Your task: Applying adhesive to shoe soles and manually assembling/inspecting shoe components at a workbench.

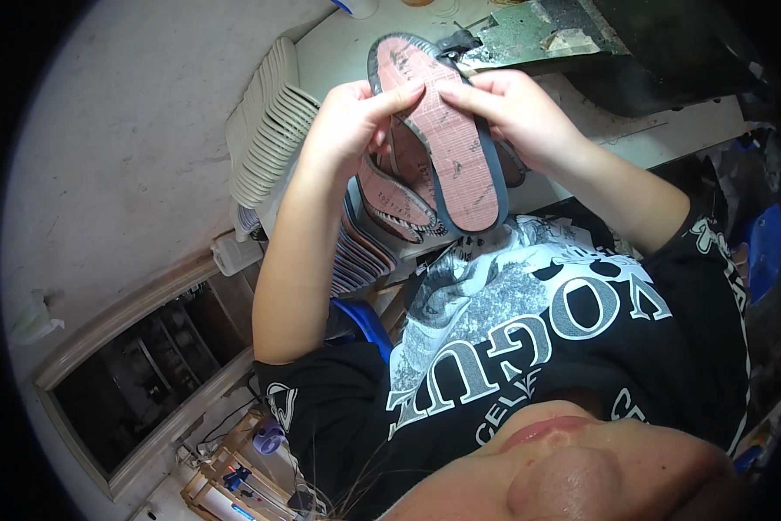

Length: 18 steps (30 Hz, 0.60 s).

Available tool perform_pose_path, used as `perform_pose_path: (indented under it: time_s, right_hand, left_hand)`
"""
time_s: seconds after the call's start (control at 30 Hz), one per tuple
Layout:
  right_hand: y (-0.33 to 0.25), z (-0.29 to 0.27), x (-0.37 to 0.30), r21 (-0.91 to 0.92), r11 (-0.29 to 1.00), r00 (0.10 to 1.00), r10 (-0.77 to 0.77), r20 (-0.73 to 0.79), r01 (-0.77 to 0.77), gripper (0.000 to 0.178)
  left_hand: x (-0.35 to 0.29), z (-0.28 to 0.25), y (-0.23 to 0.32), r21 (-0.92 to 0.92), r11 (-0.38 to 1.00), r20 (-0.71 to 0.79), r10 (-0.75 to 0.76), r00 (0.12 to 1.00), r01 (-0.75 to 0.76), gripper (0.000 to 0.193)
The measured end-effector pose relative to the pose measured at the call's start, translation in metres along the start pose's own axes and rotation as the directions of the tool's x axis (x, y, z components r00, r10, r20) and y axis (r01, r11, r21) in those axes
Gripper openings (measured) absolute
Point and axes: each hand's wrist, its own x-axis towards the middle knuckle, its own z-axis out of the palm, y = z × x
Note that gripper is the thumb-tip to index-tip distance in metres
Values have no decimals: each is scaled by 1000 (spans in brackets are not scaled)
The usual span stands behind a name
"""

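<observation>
Sole [467,161], pink-sided: one, at the table [328,65], partly hiding other soles [392,201]. Your left hand [345,122], your right hand [522,111]: each clamped on its upper half, thumbs [401,99] on the pink, other fingers partly hidden. Handling, probably: press thumbs evenly; avoid twisting.

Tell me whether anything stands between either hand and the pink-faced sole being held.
Nothing visible does. The left hand and the right hand both grip the pink-faced sole directly, thumbs on its face. Other pink pieces show behind it; the fingers underneath are partly hidden.
</observation>
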Motion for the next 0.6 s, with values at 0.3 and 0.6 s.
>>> perform_pose_path:
  time_s: [0.3,0.6]
  right_hand:
    - [-2,6,-82,32,907,893,408,192,-421,25]
    - [-33,27,-79,271,932,969,248,0,-239,21]
  left_hand:
    - [-14,15,11,-103,993,-77,-65,995,57,40]
    - [31,-21,49,394,894,93,-269,959,212,72]
